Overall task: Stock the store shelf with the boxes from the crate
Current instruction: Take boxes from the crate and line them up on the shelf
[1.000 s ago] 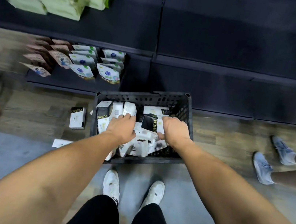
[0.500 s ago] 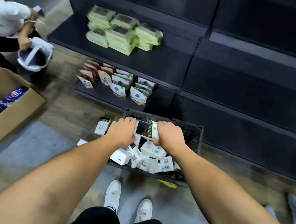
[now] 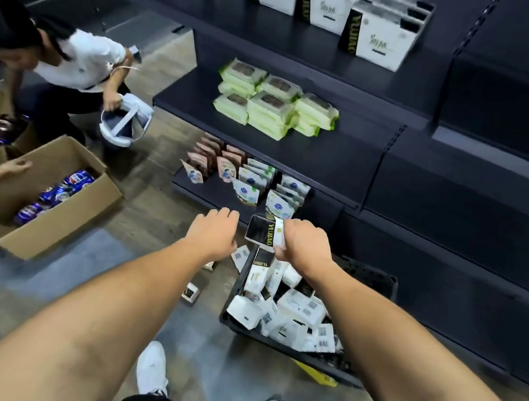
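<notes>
My right hand (image 3: 305, 247) grips a black-and-white box (image 3: 263, 232) by its right end and holds it above the far left corner of the black crate (image 3: 381, 281). My left hand (image 3: 215, 232) hovers palm down just left of the box, apart from it, fingers loosely curled with nothing in them. Several white boxes (image 3: 298, 308) lie jumbled in the crate on the floor. Matching boxes (image 3: 378, 40) stand in a row on the upper dark shelf (image 3: 312, 53).
Two loose boxes (image 3: 190, 293) lie on the floor left of the crate. Green packs (image 3: 270, 106) and pouches (image 3: 252, 183) fill lower shelves. At left a crouching person (image 3: 77, 64) holds a white bucket (image 3: 123, 126) beside a cardboard box (image 3: 45, 236) of cans.
Both hands rose out of the crate with one box. My left hand let go of it and now only the right holds it. The view lifted toward the shelves.
</notes>
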Demonstrator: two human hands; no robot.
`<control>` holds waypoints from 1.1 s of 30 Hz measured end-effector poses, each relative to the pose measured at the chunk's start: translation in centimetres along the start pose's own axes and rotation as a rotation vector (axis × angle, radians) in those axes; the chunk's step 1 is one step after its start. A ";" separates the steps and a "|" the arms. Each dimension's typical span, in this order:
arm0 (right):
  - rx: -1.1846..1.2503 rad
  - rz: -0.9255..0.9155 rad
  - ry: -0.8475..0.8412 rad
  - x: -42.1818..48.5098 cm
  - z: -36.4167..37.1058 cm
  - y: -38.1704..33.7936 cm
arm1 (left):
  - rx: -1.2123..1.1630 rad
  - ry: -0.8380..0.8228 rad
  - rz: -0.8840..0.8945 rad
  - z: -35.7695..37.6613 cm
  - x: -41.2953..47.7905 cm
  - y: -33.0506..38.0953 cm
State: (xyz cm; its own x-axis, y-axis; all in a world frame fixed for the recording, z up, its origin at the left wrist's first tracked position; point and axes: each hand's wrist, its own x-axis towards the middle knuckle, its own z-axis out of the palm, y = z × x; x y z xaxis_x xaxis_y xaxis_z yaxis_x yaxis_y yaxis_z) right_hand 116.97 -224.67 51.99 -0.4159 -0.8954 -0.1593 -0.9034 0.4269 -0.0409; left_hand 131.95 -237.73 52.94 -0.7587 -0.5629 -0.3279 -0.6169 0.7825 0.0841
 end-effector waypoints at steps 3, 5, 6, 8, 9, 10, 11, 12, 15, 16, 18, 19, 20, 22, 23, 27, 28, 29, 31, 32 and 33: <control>-0.012 0.035 0.027 2.0 -0.2 -2.6 | 0.017 0.006 0.048 -0.6 1.3 -3.4; -0.014 0.067 0.046 3.6 -0.2 -4.6 | 0.025 0.019 0.087 -1.2 2.2 -6.1; -0.016 0.085 0.057 4.2 -0.2 -5.6 | 0.034 0.024 0.108 -1.6 2.4 -7.3; -0.013 0.120 0.073 5.3 -0.6 -7.6 | 0.054 0.022 0.146 -2.3 2.7 -9.8; -0.015 0.131 0.082 5.7 -0.8 -8.6 | 0.068 0.018 0.167 -2.6 2.8 -10.9; -0.018 0.142 0.089 6.1 -1.1 -9.7 | 0.085 0.017 0.189 -3.0 2.9 -12.1; -0.022 0.152 0.088 6.5 -1.5 -10.6 | 0.098 0.019 0.206 -3.3 3.0 -13.1; -0.023 0.158 0.083 6.8 -1.7 -11.4 | 0.109 0.025 0.217 -3.7 3.1 -13.9; -0.035 0.179 0.090 7.8 -3.1 -13.5 | 0.154 0.073 0.259 -5.3 3.6 -15.8; -0.046 0.181 0.093 8.2 -3.7 -13.9 | 0.164 0.086 0.271 -5.9 3.8 -16.2; -0.078 0.189 0.105 8.9 -4.9 -14.2 | 0.159 0.104 0.287 -7.1 4.3 -16.7; -0.093 0.194 0.119 9.3 -5.7 -14.2 | 0.151 0.115 0.294 -7.8 4.6 -16.9; -0.100 0.202 0.136 9.7 -6.5 -14.2 | 0.147 0.129 0.301 -8.6 5.0 -17.0; -0.092 0.211 0.166 10.4 -8.0 -14.0 | 0.141 0.164 0.318 -10.3 5.8 -17.1; -0.092 0.212 0.184 10.9 -8.7 -13.6 | 0.144 0.183 0.330 -11.3 6.3 -17.0; -0.245 0.279 0.181 13.1 -11.2 -12.0 | 0.177 0.259 0.365 -15.3 8.8 -16.3; -0.261 0.302 0.197 13.8 -12.0 -11.3 | 0.178 0.276 0.374 -16.5 9.8 -16.0; -0.257 0.309 0.226 14.4 -12.7 -10.7 | 0.180 0.291 0.382 -17.6 10.5 -15.6; -0.229 0.299 0.292 15.7 -14.8 -9.4 | 0.197 0.310 0.406 -20.2 12.3 -14.7; -0.220 0.295 0.338 16.2 -15.6 -8.7 | 0.201 0.315 0.412 -21.3 13.0 -14.3; -0.221 0.301 0.384 16.8 -16.6 -7.8 | 0.206 0.323 0.416 -22.5 13.9 -13.8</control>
State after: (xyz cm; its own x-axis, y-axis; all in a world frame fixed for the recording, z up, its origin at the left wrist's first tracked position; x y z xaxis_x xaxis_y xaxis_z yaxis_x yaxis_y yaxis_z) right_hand 115.31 -245.17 66.04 -0.6306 -0.7373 0.2424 -0.7217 0.6719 0.1665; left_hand 125.20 -262.36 68.37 -0.9748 -0.2232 0.0014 -0.2230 0.9735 -0.0512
